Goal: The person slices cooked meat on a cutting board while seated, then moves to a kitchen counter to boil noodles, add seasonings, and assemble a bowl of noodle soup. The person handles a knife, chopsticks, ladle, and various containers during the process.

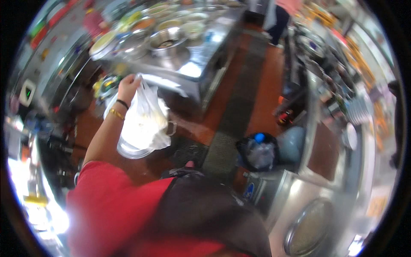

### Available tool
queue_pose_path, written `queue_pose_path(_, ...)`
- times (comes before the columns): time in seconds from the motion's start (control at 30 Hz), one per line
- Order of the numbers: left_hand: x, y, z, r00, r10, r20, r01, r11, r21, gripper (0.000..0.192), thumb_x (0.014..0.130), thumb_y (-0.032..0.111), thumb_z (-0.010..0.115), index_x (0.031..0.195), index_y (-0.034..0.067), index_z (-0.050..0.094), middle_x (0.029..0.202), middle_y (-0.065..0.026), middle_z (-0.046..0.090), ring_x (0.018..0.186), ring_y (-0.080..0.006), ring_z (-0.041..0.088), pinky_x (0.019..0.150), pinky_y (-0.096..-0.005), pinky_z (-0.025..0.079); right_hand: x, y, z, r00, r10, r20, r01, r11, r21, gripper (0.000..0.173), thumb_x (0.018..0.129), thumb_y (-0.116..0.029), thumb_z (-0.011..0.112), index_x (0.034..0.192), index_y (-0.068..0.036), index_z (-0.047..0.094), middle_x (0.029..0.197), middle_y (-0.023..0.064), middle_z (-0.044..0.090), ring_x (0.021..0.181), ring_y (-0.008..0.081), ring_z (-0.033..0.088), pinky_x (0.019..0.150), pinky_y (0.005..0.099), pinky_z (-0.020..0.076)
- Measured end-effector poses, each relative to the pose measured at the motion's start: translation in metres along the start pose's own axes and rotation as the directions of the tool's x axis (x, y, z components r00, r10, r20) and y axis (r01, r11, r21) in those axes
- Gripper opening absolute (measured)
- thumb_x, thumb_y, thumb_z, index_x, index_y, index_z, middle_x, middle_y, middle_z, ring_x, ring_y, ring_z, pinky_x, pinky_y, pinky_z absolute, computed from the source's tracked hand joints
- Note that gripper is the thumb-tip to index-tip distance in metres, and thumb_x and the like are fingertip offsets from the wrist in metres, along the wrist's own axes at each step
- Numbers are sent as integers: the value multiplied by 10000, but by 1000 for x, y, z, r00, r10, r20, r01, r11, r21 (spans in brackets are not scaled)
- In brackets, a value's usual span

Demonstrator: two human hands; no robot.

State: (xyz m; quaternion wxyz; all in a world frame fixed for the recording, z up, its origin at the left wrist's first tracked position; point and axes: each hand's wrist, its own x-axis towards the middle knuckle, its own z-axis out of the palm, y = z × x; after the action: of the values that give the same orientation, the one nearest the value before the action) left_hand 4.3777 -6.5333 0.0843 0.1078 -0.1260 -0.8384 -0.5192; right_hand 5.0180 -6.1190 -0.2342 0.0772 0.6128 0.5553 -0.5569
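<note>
At the left of centre, my left hand (129,84) is closed on the gathered top of a white plastic bag (149,106). The bag hangs beneath the fist, in front of or against a bright white round container (135,135) with a clear rim; glare hides its details and what the bag holds. A dark band and a gold-coloured bracelet circle the wrist. My right hand is out of view. Just beyond the left fist is the near edge of a stainless steel table (192,69).
A steel bowl (167,38) and several food containers stand on that table. Right of the tiled floor (237,106) is a black-lined bin (258,154), with a steel counter (289,192) nearer me. A person (277,22) stands up the aisle; another (93,22) is beyond the table.
</note>
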Motion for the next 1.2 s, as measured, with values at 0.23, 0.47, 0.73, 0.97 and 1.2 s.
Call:
queue_pose_path(0.23, 26, -92, -161, 921, -150, -359, 101, 983, -153, 188, 877, 168, 581, 950, 1, 628, 754, 46, 568, 658, -35, 469, 591, -184, 365, 24, -47, 95, 995, 99, 17, -100, 995, 22, 374, 856, -307, 559, 1106, -30, 558, 854, 102, 634, 773, 198, 602, 673, 327, 470)
queue_pose_path(0.47, 30, -246, -156, 899, -324, -293, 419, 829, 370, 281, 839, 328, 578, 855, 58, 652, 809, -97, 666, 756, -235, 628, 694, -351, 476, -33, -171, 191, 884, -389, 259, 466, 770, -435, 362, 866, -256, 543, 1120, 2, 541, 834, 104, 638, 738, 196, 613, 676, 313, 480)
queue_pose_path(0.73, -115, -255, 27, 581, -591, 560, 548, 792, 268, 393, 826, 339, 636, 1126, 87, 612, 957, -96, 675, 899, -198, 632, 803, -317, 495, -12, -171, 180, 797, -548, 255, 599, 661, -452, 387, 798, -388, 611, 1001, -60, 645, 990, 137, 636, 961, 245, 598, 868, 382, 459)
queue_pose_path(0.97, -102, -210, 122, 415, -287, 863, 621, 783, -38, 239, 867, 137, 595, 1086, 46, 571, 791, -9, 573, 713, -124, 564, 619, -241, 481, 40, -267, 69, 895, -439, 72, 355, 801, 482, 101, 865, -160, 516, 855, -69, 558, 724, 55, 555, 653, 184, 537, 554, 326, 453)
queue_pose_path(1.2, -45, -201, 186, 628, -340, 700, 226, 940, 255, 248, 853, 151, 620, 1021, -22, 562, 881, -84, 616, 772, -147, 609, 668, -292, 534, 62, -415, -121, 560, -680, -473, 652, 714, -255, 248, 856, -235, 562, 976, -28, 629, 863, 139, 668, 810, 248, 646, 749, 328, 491)
